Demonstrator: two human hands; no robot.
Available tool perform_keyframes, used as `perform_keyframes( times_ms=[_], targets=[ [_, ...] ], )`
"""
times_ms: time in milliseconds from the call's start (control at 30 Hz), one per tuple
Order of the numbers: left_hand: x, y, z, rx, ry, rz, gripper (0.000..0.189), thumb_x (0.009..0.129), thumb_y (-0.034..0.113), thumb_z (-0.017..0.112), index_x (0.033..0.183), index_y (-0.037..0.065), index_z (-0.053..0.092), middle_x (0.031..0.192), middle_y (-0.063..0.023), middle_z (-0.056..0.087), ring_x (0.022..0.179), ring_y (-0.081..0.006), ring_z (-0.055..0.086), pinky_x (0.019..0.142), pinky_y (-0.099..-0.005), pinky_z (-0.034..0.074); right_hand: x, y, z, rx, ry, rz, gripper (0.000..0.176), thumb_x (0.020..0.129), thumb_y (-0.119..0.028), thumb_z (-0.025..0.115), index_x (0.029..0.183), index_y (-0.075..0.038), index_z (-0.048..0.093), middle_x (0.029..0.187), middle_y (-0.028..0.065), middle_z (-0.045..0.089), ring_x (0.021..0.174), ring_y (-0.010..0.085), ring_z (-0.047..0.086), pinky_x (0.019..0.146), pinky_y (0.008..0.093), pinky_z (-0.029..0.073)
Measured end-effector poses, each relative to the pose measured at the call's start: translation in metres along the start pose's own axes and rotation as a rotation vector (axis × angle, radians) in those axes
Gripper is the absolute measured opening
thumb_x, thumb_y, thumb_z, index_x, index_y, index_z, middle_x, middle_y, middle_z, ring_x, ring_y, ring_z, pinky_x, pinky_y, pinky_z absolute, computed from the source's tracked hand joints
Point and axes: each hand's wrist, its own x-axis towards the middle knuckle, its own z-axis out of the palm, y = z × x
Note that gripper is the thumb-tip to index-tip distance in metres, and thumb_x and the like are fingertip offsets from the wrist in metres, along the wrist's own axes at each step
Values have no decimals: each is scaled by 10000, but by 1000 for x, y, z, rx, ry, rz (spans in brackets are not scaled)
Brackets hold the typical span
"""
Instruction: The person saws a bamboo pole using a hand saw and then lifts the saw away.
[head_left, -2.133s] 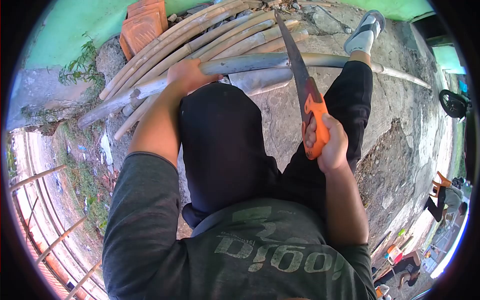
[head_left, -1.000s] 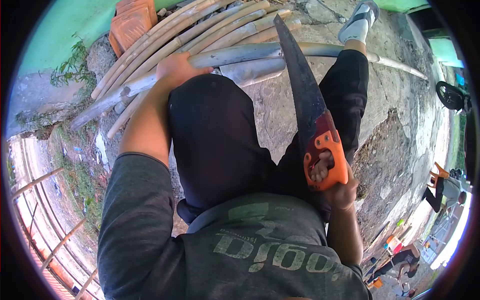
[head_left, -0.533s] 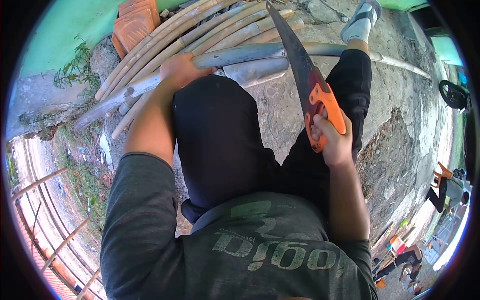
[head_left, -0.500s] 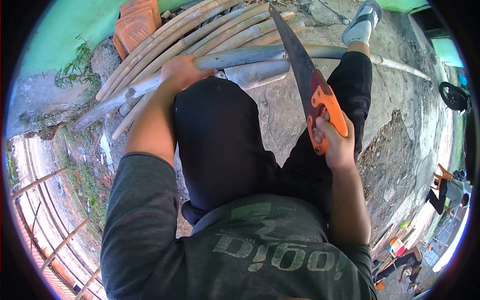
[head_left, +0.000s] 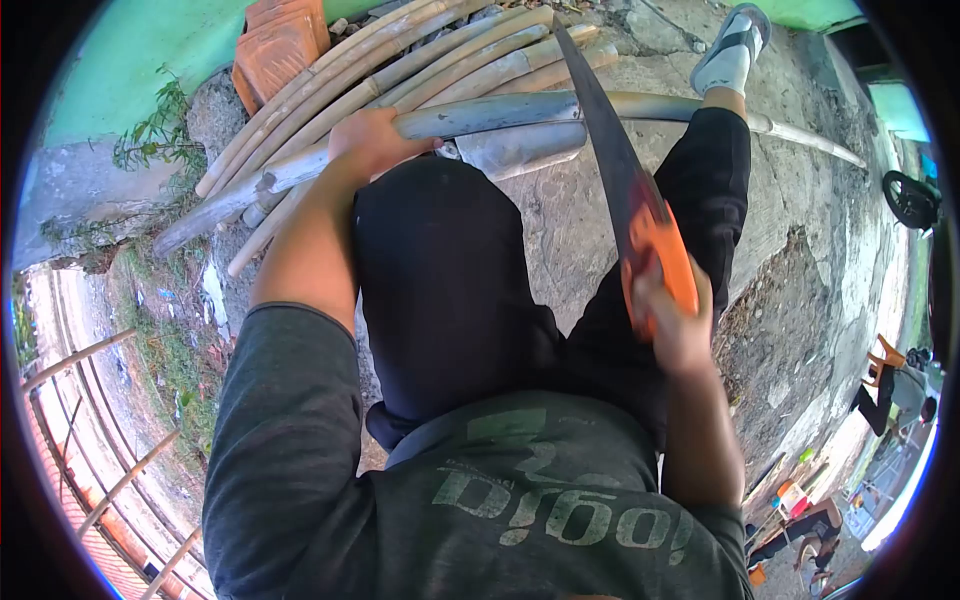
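My right hand (head_left: pixel 672 305) is wrapped round the orange handle of a hand saw (head_left: pixel 607 140), slightly smeared by motion. The saw's dark blade crosses a long bamboo pole (head_left: pixel 490 114), its tip pointing away from me. My left hand (head_left: pixel 372 140) grips that pole left of the blade, beside my bent knee. The pole runs sideways in front of me, and its thin right end passes by my outstretched foot. A short, thick bamboo piece (head_left: pixel 525 150) lies just under the pole, close to my left hand. Where the blade meets the pole, the depth of any cut is too small to tell.
Several bamboo poles (head_left: pixel 330 95) lie in a bundle at the upper left, near stacked orange roof tiles (head_left: pixel 280 45). Cracked concrete ground (head_left: pixel 770 210) stretches to the right, where a black wheel (head_left: pixel 908 198) stands. Other people (head_left: pixel 905 390) are far off at the right edge.
My right hand has drawn the saw back toward me, its handle now lower in view. My left hand keeps its hold on the bamboo pole. The whole view has shifted slightly.
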Motion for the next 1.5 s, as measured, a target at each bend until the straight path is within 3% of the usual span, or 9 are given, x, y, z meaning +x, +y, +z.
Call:
perform_keyframes(
  times_ms=[500, 667, 800, 867, 933, 1033, 1200, 1333, 1500],
  targets=[
    [14, -8, 13, -11, 34, -13, 1024, 627, 876, 706, 1270, 79, 705, 1221, -176, 726, 1145, -334, 695, 962, -454, 543, -29, 6, -1, 93, 135, 46, 89, 935, -58, 641, 1011, -30, 604, 677, -12, 549, 510, 51, 483, 490, 232, 395],
    [-5, 4, 2, -4, 8, -38, 1014, 629, 877, 705, 1270, 92, 708, 1216, -175, 727, 1134, -335, 699, 964, -448, 544, 86, 19, 20, 82, -53, -21, 107, 914, -58, 672, 925, -68, 565, 699, -30, 520, 548, 46, 487, 485, 234, 383],
    [2, 0, -3, 13, -18, -12, 1016, 638, 883, 695, 1275, 91, 705, 1201, -175, 732, 1127, -336, 701, 962, -443, 545, 33, 3, 5, 96, -29, 62, 50, 956, -61, 627, 965, -51, 579, 679, -38, 508, 505, 56, 470, 475, 239, 376],
    [14, -4, 6, 57, 32, -24, 1009, 646, 881, 690, 1267, 86, 709, 1192, -175, 734, 1123, -337, 702, 959, -441, 546, -23, 22, -20, 68, -20, 31, 249, 948, -53, 530, 1180, 6, 595, 684, -10, 512, 515, 52, 487, 681, 224, 544],
    [13, 1, 6, 31, -2, -27, 1002, 659, 880, 681, 1260, 79, 710, 1192, -178, 733, 1124, -338, 701, 961, -443, 544, -31, 11, -20, 64, -24, 69, 186, 912, -42, 548, 1090, -9, 592, 685, -5, 509, 545, 56, 508, 756, 248, 560],
    [1, 6, 6, 26, -51, -19, 1003, 670, 877, 676, 1267, 71, 705, 1199, -188, 728, 1134, -343, 695, 965, -446, 540, 39, 16, 14, 76, 8, 42, 82, 887, -32, 628, 917, -48, 553, 686, -27, 507, 555, 53, 498, 577, 244, 481],
    [-1, 1, 10, 27, -37, 5, 996, 671, 866, 686, 1280, 78, 698, 1223, -176, 722, 1157, -343, 686, 966, -445, 540, 57, 25, 12, 125, -85, 10, 69, 919, -13, 617, 936, -49, 560, 679, -30, 512, 543, 53, 486, 476, 231, 374],
    [11, -1, 7, 22, -7, -43, 961, 678, 852, 694, 1260, 87, 710, 1217, -161, 727, 1150, -328, 691, 957, -442, 543, -21, 27, -12, 112, -55, -47, 130, 831, 33, 599, 941, -30, 570, 684, 1, 532, 541, 69, 511, 615, 251, 493],
    [2, 6, 2, 49, -67, -33, 957, 663, 870, 683, 1239, 108, 727, 1182, -166, 736, 1137, -322, 696, 959, -436, 542, 41, 32, 18, -62, -74, 17, 117, 812, 4, 630, 900, -22, 558, 761, -7, 539, 681, 71, 530, 668, 271, 475]
  ],
)
